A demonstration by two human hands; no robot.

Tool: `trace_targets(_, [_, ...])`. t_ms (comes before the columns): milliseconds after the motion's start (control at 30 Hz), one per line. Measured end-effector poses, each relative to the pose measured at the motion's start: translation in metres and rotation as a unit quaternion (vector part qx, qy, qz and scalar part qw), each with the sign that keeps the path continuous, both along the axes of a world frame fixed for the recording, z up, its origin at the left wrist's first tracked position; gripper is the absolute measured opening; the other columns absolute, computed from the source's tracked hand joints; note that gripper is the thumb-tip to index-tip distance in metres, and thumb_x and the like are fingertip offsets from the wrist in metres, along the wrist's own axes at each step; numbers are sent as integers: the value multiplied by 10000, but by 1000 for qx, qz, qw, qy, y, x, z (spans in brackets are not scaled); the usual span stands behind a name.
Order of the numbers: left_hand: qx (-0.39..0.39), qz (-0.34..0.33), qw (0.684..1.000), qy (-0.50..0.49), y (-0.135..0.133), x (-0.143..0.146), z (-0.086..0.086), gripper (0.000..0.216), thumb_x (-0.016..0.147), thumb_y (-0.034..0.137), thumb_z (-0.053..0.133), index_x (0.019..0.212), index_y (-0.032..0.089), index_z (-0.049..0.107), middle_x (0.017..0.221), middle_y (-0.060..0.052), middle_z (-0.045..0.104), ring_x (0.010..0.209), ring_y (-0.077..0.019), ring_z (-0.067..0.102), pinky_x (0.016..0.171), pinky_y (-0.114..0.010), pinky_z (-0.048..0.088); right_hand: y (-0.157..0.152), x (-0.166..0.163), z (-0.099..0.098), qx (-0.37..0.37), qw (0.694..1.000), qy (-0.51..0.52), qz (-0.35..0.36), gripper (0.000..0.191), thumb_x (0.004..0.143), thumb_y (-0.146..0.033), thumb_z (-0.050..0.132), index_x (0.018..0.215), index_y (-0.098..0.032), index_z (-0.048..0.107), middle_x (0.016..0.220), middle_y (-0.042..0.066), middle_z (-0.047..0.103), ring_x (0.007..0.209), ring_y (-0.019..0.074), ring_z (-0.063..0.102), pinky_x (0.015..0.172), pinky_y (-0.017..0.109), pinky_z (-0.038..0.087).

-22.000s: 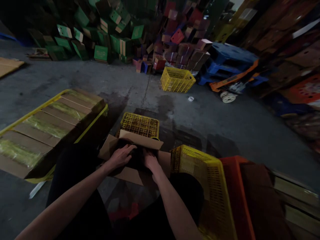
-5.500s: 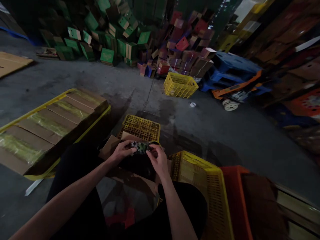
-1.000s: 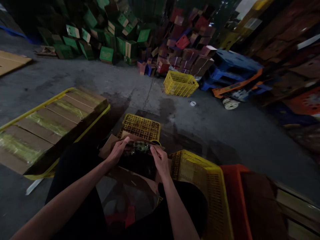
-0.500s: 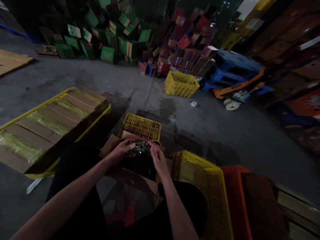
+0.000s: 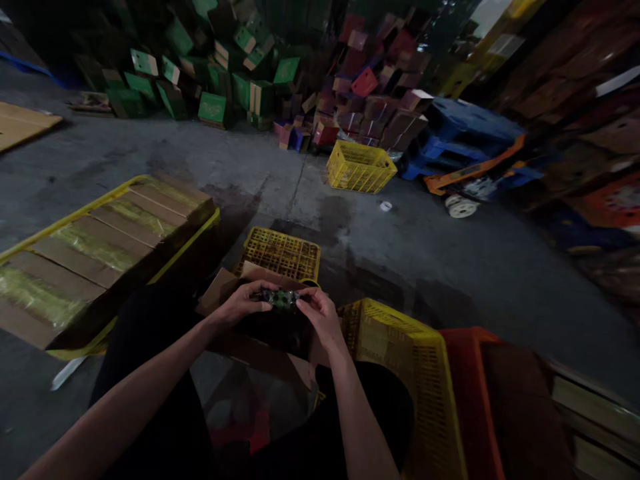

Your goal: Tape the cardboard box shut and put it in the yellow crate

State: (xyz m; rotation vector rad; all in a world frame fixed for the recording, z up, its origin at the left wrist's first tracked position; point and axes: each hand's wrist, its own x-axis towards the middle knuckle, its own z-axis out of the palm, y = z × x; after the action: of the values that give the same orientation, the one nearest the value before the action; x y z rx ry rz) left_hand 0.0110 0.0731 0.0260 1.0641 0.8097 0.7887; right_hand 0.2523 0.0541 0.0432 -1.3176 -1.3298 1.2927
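My left hand (image 5: 239, 309) and my right hand (image 5: 320, 316) both pinch a small greenish shiny packet (image 5: 280, 298) between their fingertips. They hold it just above an open cardboard box (image 5: 223, 291) with a dark inside, resting between my knees. The box flaps stand open at the left and far sides. An upturned yellow plastic crate (image 5: 281, 253) sits just beyond the box.
A yellow crate (image 5: 400, 373) and an orange crate (image 5: 475, 400) stand close at my right. Flat cardboard sheets on a yellow-edged pallet (image 5: 95, 247) lie left. Farther off are a yellow basket (image 5: 360, 167), piles of green boxes (image 5: 210, 80) and red boxes (image 5: 370, 87), and blue pallets (image 5: 465, 127).
Over the last second both hands have stayed on the packet above the box, shifting their fingers slightly. The packet now sits level between both sets of fingertips.
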Motion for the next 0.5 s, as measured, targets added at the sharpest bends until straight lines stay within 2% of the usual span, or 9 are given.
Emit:
trace_targets(133, [13, 3, 1000, 7, 0, 0, 4, 565, 716, 329, 830, 1226, 172, 644, 1138, -83, 711, 1021, -244, 660, 922, -333, 480, -2, 1, 1, 8, 1000, 2, -10, 142, 821, -359, 701, 906, -245, 700, 972, 18, 715, 920, 202, 646, 847, 317, 493])
trace_targets(267, [-4, 31, 999, 26, -1, 2, 14, 615, 707, 388, 831, 1251, 172, 643, 1115, -86, 727, 990, -259, 677, 862, -326, 506, -3, 0, 2, 10, 999, 1, -42, 135, 825, -365, 700, 902, -254, 707, 967, 19, 718, 922, 211, 653, 856, 332, 498])
trace_targets(367, [-6, 83, 995, 61, -1, 4, 17, 506, 717, 443, 812, 1120, 153, 716, 992, -72, 751, 895, -242, 688, 783, -296, 511, -3, -1, 2, 14, 998, 21, -54, 144, 812, -374, 713, 894, -256, 698, 1012, 26, 723, 975, 225, 660, 901, 352, 500])
trace_targets(500, [-19, 137, 988, 68, -1, 5, 11, 380, 710, 467, 808, 890, 136, 754, 775, -32, 726, 688, -175, 648, 644, -248, 474, -2, -1, 1, 18, 998, 32, -52, 153, 800, -376, 730, 876, -250, 689, 1020, 34, 726, 990, 227, 663, 921, 363, 497])
